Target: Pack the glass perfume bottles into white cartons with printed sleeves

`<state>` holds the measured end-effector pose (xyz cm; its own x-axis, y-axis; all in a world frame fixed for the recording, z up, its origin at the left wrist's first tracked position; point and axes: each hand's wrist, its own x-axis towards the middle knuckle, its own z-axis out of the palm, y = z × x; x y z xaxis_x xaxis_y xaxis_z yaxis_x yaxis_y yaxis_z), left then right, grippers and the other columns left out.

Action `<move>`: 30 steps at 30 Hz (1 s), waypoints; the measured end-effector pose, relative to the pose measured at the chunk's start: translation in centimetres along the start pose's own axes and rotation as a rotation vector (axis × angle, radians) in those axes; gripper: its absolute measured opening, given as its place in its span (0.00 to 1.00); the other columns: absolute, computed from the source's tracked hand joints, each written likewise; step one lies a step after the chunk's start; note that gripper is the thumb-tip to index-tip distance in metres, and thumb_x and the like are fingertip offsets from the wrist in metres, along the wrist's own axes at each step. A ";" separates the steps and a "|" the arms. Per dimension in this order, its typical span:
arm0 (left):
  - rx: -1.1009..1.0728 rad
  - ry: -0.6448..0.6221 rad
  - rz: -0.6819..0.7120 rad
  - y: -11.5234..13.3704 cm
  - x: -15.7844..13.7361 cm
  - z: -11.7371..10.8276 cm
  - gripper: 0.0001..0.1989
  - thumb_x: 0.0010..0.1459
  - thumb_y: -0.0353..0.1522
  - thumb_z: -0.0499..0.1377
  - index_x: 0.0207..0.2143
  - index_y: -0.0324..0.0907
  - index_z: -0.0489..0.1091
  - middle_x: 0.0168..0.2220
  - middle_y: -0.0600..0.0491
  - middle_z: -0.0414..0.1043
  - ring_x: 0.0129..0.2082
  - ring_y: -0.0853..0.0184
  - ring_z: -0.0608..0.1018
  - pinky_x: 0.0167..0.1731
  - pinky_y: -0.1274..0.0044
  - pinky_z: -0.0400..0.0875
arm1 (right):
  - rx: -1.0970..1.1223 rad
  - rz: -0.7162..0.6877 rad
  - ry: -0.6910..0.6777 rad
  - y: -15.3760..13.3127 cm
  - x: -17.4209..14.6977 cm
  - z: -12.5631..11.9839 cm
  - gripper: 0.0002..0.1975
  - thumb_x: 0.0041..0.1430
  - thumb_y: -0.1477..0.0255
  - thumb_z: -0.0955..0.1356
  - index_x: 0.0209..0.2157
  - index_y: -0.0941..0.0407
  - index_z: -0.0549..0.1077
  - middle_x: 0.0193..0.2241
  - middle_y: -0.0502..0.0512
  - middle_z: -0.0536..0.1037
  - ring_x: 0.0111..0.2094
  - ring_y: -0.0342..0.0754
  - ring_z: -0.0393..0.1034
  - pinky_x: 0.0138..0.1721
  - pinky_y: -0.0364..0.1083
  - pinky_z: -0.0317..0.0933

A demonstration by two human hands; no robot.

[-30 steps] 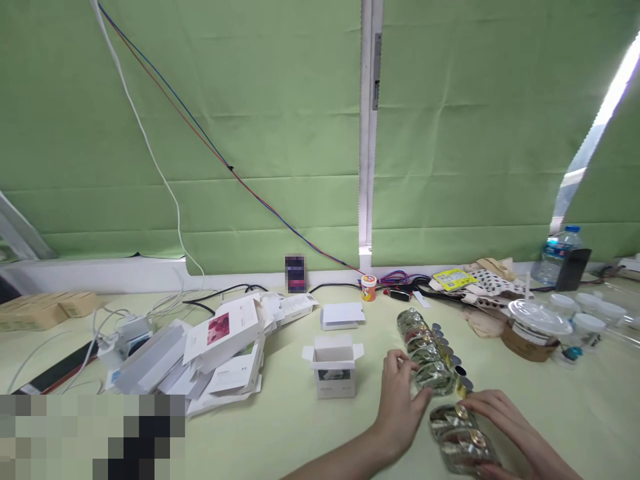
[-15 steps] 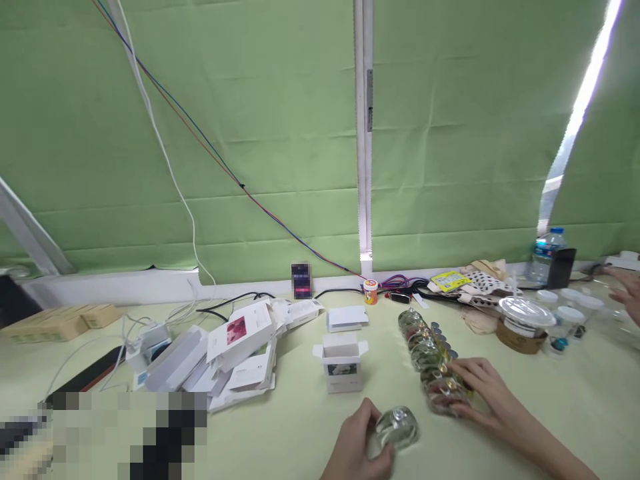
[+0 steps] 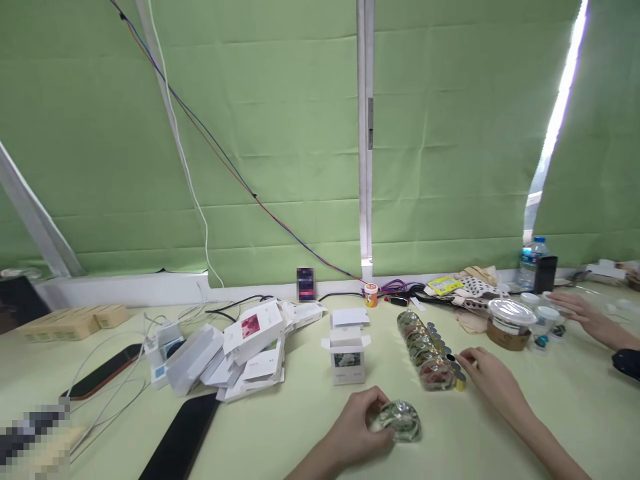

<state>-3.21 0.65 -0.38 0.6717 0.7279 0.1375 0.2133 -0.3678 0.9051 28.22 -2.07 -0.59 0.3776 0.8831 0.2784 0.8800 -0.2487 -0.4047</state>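
My left hand (image 3: 357, 423) grips a small clear plastic packet (image 3: 400, 421) with greenish contents, low over the near table. A row of similar clear packets (image 3: 425, 350), with green and reddish contents, runs away from me to the right. Along its right side lies a line of small round discs (image 3: 440, 341), with a gold-coloured piece (image 3: 460, 382) at the near end. My right hand (image 3: 487, 377) pinches a small dark disc (image 3: 451, 358) beside that row. An open white box (image 3: 348, 368) with a dark picture stands upright beyond my left hand, flaps spread.
White cartons (image 3: 255, 340) lie heaped at left, near a black phone-like slab (image 3: 180, 437) and cables. At right are a lidded bowl (image 3: 510, 323), small jars (image 3: 545, 320) and another person's hand (image 3: 583, 313). A small orange-and-white tub (image 3: 371, 295) stands at the back.
My right hand has left the nearest packet of the row and moved to the discs on its right. My left hand still holds its packet. The other person's hand shows more. The view has shifted.
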 end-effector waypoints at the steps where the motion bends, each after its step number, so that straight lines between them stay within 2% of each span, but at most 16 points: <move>1: 0.023 0.008 -0.001 0.0 -0.1 0.0 0.11 0.41 0.24 0.59 0.31 0.38 0.69 0.27 0.58 0.66 0.28 0.71 0.65 0.28 0.82 0.57 | -0.041 0.014 -0.027 -0.4 0.4 0.0 0.20 0.62 0.61 0.56 0.30 0.54 0.74 0.36 0.61 0.79 0.37 0.56 0.74 0.32 0.48 0.63; 7: 0.176 0.001 0.026 -0.5 -0.7 -1.1 0.12 0.40 0.28 0.63 0.32 0.40 0.70 0.27 0.58 0.65 0.28 0.72 0.63 0.26 0.81 0.55 | -0.131 0.091 -0.077 -1.9 1.9 1.1 0.18 0.57 0.63 0.60 0.19 0.55 0.71 0.25 0.66 0.79 0.30 0.63 0.75 0.25 0.50 0.58; 14: 0.254 -0.093 0.046 -0.5 -0.9 -3.9 0.16 0.42 0.30 0.65 0.37 0.41 0.70 0.31 0.56 0.67 0.32 0.68 0.67 0.30 0.81 0.60 | -0.146 0.078 -0.105 -0.5 2.5 2.2 0.16 0.55 0.61 0.61 0.19 0.53 0.69 0.26 0.64 0.80 0.29 0.63 0.75 0.22 0.48 0.57; 17: 0.209 -0.106 0.090 -0.9 -0.9 -4.1 0.22 0.43 0.32 0.67 0.43 0.42 0.69 0.36 0.54 0.69 0.35 0.67 0.69 0.35 0.79 0.62 | -0.149 0.045 -0.109 -0.2 2.7 2.1 0.16 0.54 0.61 0.61 0.18 0.53 0.69 0.24 0.63 0.79 0.29 0.61 0.75 0.23 0.48 0.56; 19: 0.159 -0.093 0.086 -1.4 -0.9 -3.7 0.27 0.42 0.37 0.70 0.46 0.42 0.68 0.38 0.53 0.70 0.36 0.65 0.70 0.37 0.78 0.63 | -0.122 0.013 -0.046 -0.1 2.6 1.5 0.17 0.54 0.61 0.60 0.20 0.53 0.70 0.24 0.62 0.79 0.29 0.61 0.75 0.24 0.49 0.57; 23: 0.140 -0.026 0.098 -1.9 -0.7 -2.4 0.29 0.39 0.44 0.70 0.43 0.41 0.71 0.39 0.51 0.73 0.39 0.62 0.72 0.39 0.76 0.64 | 0.085 -0.074 0.307 -0.5 1.0 -0.6 0.19 0.56 0.56 0.57 0.31 0.55 0.71 0.33 0.63 0.78 0.33 0.59 0.74 0.29 0.51 0.62; 25: 0.170 0.017 0.114 -1.6 -0.7 -1.9 0.24 0.43 0.43 0.69 0.42 0.41 0.72 0.39 0.50 0.74 0.39 0.62 0.72 0.39 0.76 0.65 | 0.241 -0.104 0.386 -1.1 -0.7 -1.2 0.19 0.57 0.55 0.57 0.34 0.55 0.69 0.36 0.62 0.77 0.34 0.57 0.74 0.31 0.51 0.65; 27: 0.180 0.031 0.119 -1.1 -0.7 -1.7 0.20 0.48 0.40 0.67 0.41 0.41 0.73 0.38 0.50 0.75 0.38 0.63 0.74 0.39 0.76 0.65 | 0.448 -0.164 0.370 -2.1 -2.6 -1.0 0.17 0.59 0.57 0.59 0.38 0.53 0.70 0.39 0.60 0.77 0.37 0.55 0.74 0.37 0.50 0.67; 28: 0.170 0.024 0.122 -0.9 -0.7 -1.7 0.18 0.49 0.40 0.66 0.41 0.41 0.73 0.38 0.50 0.76 0.38 0.63 0.74 0.39 0.76 0.66 | 0.568 -0.216 0.320 -2.7 -3.5 -0.6 0.15 0.59 0.57 0.61 0.38 0.53 0.70 0.40 0.59 0.77 0.38 0.53 0.74 0.38 0.49 0.68; 30: 0.139 -0.001 0.129 -0.5 -0.7 -1.8 0.18 0.50 0.40 0.66 0.42 0.40 0.73 0.38 0.49 0.77 0.37 0.64 0.75 0.38 0.77 0.67 | 0.774 -0.356 0.137 -3.8 -4.9 0.6 0.12 0.60 0.60 0.62 0.36 0.53 0.70 0.40 0.59 0.77 0.41 0.53 0.74 0.39 0.47 0.69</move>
<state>-5.04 1.33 -0.23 0.7001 0.6695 0.2482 0.2213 -0.5340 0.8160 22.87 -5.17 -0.94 0.1919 0.7888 0.5839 0.5276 0.4188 -0.7391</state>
